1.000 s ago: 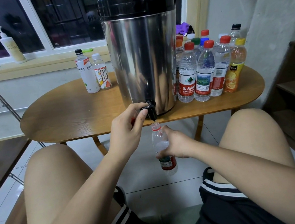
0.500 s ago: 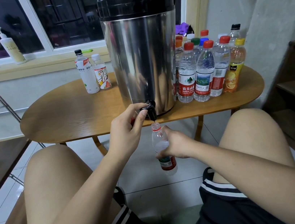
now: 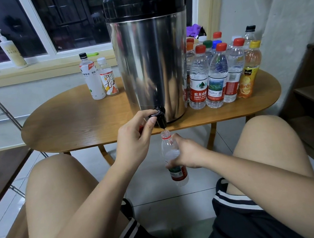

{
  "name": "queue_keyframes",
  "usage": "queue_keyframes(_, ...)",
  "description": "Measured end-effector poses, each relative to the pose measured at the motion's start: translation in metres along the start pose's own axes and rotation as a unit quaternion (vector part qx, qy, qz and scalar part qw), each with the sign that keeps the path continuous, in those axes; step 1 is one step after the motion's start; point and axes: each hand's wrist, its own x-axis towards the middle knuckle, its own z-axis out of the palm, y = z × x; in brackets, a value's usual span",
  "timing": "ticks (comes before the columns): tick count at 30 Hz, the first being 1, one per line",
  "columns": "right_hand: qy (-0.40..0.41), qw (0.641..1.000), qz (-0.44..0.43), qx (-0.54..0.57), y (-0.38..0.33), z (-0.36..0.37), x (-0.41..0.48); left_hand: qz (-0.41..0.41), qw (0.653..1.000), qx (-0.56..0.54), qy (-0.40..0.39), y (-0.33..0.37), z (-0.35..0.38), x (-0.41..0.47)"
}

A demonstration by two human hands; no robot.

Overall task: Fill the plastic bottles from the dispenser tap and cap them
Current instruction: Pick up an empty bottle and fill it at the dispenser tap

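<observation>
Centre frame, the right hand (image 3: 189, 154) wraps the thin, probably squashable bottle (image 3: 171, 155) mid-body, a sound light hold, while the left hand (image 3: 135, 140) pinches the tap lever (image 3: 156, 115).

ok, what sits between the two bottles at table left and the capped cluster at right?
The steel dispenser, standing on the table; the head view shows it.
</observation>
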Motion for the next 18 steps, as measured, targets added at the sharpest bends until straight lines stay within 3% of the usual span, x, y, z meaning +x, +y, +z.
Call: queue_keyframes(18, 0.000, 1.000, 0.007, 0.001, 0.0020, 0.0003, 0.0008, 0.001, 1.000, 0.001, -0.002, -0.0001, 0.0002, 0.0001)
